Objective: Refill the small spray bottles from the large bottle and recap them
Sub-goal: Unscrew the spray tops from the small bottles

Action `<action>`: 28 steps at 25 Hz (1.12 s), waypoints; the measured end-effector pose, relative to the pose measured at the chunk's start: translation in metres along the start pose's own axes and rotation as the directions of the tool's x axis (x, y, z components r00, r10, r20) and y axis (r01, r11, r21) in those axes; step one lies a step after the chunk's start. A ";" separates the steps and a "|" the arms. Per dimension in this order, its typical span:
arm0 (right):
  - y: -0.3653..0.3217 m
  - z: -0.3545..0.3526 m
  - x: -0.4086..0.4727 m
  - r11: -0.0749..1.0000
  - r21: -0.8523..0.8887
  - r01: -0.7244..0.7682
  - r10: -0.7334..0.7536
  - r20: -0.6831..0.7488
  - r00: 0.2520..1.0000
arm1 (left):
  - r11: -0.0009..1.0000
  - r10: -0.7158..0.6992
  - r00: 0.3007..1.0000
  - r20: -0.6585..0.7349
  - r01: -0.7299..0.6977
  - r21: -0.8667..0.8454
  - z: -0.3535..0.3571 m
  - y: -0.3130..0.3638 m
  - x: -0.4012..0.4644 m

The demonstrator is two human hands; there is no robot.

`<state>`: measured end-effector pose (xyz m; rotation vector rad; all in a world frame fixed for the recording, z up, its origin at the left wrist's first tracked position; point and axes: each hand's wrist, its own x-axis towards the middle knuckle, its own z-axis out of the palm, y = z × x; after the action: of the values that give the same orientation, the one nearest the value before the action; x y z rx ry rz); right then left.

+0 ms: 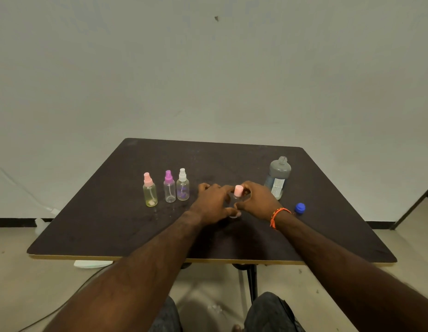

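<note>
Mid-tabletop, the left hand [214,202] grips a light, slippery small bottle [234,207] while the right hand [256,200] pinches its pink cap [238,190].

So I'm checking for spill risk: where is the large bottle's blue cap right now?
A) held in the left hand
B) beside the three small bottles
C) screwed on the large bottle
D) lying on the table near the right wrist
D: the blue cap lies on the table by the right wrist, and the large bottle stands with its neck open.
</note>
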<state>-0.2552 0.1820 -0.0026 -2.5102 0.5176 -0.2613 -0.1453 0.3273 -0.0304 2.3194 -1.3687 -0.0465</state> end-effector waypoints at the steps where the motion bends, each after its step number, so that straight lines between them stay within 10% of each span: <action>1: 0.002 -0.002 0.000 1.000 -0.010 0.011 -0.010 0.015 1.000 | 1.000 -0.009 1.000 -0.011 0.009 -0.013 0.002 0.000 0.001; 16: -0.012 -0.020 0.007 0.955 -0.115 0.274 -0.267 0.074 0.961 | 0.991 -0.067 0.997 -0.026 0.063 -0.116 0.011 -0.011 0.012; 28: -0.024 -0.016 0.012 0.954 -0.213 0.210 -0.203 0.057 0.978 | 0.990 -0.079 0.996 -0.046 0.073 -0.122 0.014 -0.013 0.012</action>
<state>-0.2421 0.1878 0.0249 -2.7819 0.2811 -0.2507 -0.1323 0.3177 -0.0463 2.2555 -1.2185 -0.0903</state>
